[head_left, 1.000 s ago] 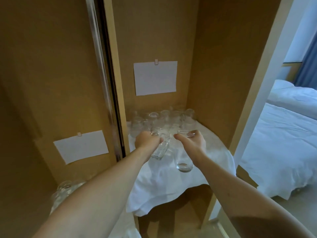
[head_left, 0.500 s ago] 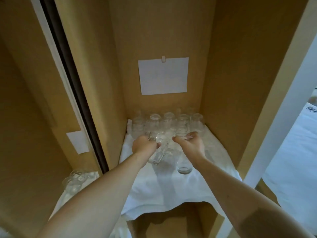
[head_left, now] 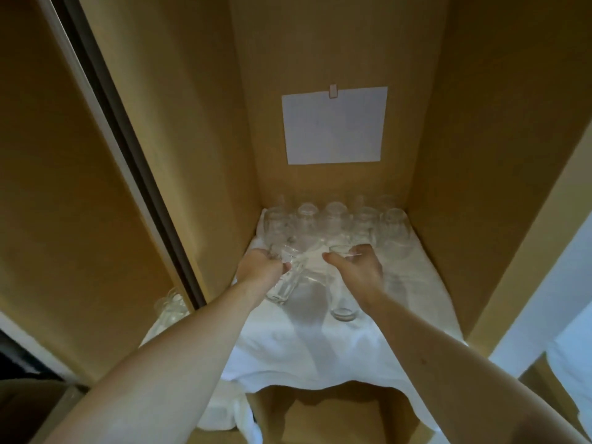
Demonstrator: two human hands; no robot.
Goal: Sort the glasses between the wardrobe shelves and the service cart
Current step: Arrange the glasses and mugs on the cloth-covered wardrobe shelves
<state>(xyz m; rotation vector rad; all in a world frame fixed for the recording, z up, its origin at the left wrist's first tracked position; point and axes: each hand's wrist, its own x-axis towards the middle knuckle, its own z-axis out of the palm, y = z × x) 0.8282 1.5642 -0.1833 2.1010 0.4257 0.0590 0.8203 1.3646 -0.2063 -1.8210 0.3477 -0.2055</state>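
Both hands reach into the wardrobe, each gripping a clear glass. The left hand [head_left: 261,270] curls round a tilted glass [head_left: 286,280] by its upper part; the right hand [head_left: 358,270] holds an upright glass [head_left: 342,293] from above at the rim, its base just over the cloth. To do this well, I judge each glass should be righted, lowered gently onto the cloth [head_left: 320,347] and set just in front of the row [head_left: 336,222], without knocking it.

The row of glasses stands at the shelf's back edge. A paper sheet [head_left: 333,126] hangs on the back wall. More glasses [head_left: 171,307] sit in the left compartment.
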